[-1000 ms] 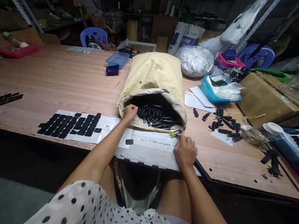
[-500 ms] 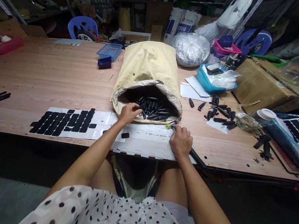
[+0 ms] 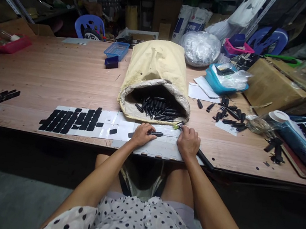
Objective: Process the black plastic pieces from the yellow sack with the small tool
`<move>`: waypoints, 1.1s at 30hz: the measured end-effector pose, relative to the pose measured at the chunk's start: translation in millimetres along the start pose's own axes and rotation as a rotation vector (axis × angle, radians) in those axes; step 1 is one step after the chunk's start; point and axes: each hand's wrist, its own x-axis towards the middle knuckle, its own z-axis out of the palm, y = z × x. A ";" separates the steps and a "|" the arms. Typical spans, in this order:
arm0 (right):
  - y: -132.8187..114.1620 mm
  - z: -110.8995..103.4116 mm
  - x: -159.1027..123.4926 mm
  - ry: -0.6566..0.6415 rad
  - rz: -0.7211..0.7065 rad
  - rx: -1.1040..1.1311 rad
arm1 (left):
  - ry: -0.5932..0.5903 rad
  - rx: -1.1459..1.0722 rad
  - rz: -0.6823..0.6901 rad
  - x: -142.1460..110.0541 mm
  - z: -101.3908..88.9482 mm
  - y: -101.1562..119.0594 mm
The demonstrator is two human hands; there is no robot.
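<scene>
My left hand [image 3: 143, 134] is closed on a slim, glossy black tube-shaped piece [image 3: 157, 134], held low over a white sheet [image 3: 162, 142] at the table's front edge. My right hand [image 3: 189, 143] grips a tool with a long black handle [image 3: 205, 159]. Its metal and yellow-green head [image 3: 178, 126] shows above the knuckles, near the sack mouth. Just beyond both hands lies a cream sack [image 3: 159, 59], its open mouth facing me. Many similar black pieces [image 3: 160, 108] lie heaped inside it.
Rows of black rounded stickers [image 3: 65, 119] lie on white backing to the left. On the right are scattered black pieces [image 3: 231, 114], a blue basket [image 3: 222, 85] and a cardboard box [image 3: 281, 87]. A small blue tray [image 3: 116, 50] sits behind left.
My left hand has drawn back from the sack mouth to the white sheet with a black piece in its fingers. My right hand keeps its hold on the tool. The view has shifted slightly.
</scene>
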 end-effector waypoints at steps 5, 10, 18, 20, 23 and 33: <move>1.3 -10.7 -0.6 -0.011 0.010 0.159 | -0.024 -0.019 -0.024 1.7 0.3 1.7; -19.6 -29.0 -20.0 -0.013 -0.076 0.498 | -0.043 -0.041 -0.031 2.6 -0.3 4.6; -49.2 -35.5 -47.1 -0.046 -0.172 0.629 | -0.033 -0.031 -0.043 1.6 2.2 9.1; -50.0 -35.1 -49.3 -0.083 -0.183 0.595 | -0.027 -0.026 -0.040 1.6 3.4 8.8; -47.3 -37.2 -49.2 -0.092 -0.163 0.568 | -0.016 -0.033 -0.043 1.4 4.0 8.7; -36.8 -38.0 -53.3 -0.080 -0.140 0.536 | -0.012 -0.037 -0.038 2.1 3.0 8.7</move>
